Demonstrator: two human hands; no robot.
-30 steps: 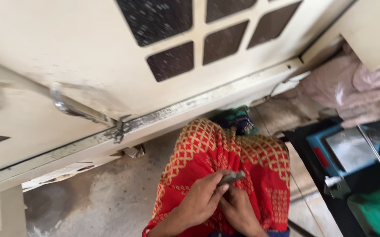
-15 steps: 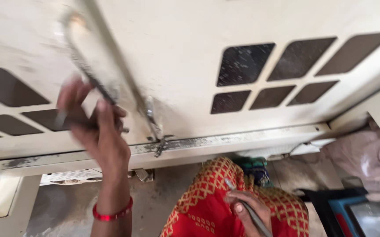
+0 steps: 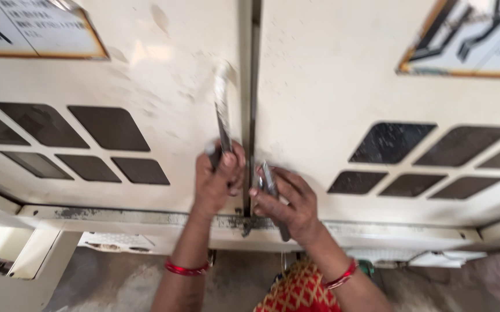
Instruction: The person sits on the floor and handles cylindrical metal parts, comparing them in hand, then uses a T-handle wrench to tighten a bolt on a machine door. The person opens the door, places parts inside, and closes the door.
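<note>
Two cream metal cabinet doors (image 3: 342,98) with dark diamond-shaped vents meet at a vertical seam (image 3: 254,86). My left hand (image 3: 220,184) is closed around the lower end of a long metal handle bar (image 3: 222,115) on the left door, just beside the seam. My right hand (image 3: 287,203) grips a slim grey metal tool (image 3: 272,188) and rests against the right door at the bottom of the seam. Both wrists wear red bangles. The view is motion-blurred.
A cream base ledge (image 3: 117,222) with worn paint runs under the doors. Framed diagram labels (image 3: 30,29) sit high on each door. Grey floor (image 3: 105,286) and my red patterned clothing (image 3: 299,292) lie below. A box-like cream part (image 3: 7,254) stands at the lower left.
The view swung from my lap up to the door seam. My left hand rose and took hold of the handle bar; my right hand brought the tool up to the seam.
</note>
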